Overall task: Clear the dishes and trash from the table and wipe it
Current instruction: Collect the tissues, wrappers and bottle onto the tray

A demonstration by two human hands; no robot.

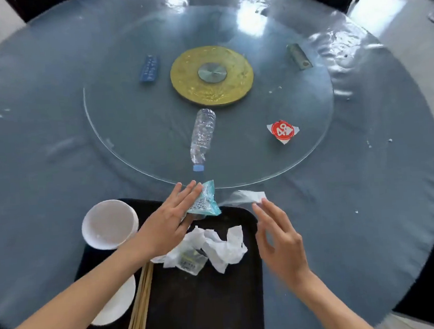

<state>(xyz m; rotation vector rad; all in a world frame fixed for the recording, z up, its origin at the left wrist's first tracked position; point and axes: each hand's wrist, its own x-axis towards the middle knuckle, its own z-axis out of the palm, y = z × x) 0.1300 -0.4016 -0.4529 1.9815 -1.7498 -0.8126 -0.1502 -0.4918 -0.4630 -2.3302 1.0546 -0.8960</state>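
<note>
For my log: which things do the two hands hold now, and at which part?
The left hand holds the teal packet by its near lower end. The right hand appears to pinch the clear wrapper at its right edge; blur leaves this uncertain.

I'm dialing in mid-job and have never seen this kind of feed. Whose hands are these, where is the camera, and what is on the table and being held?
There is no machine: one camera worn on a person's head looks down at their bare hands. The left hand holds a teal wrapper above a black tray. The tray carries a white bowl, chopsticks and crumpled tissues. The right hand is open, its fingers near a clear plastic scrap. On the glass turntable lie a plastic bottle and a red-and-white wrapper.
</note>
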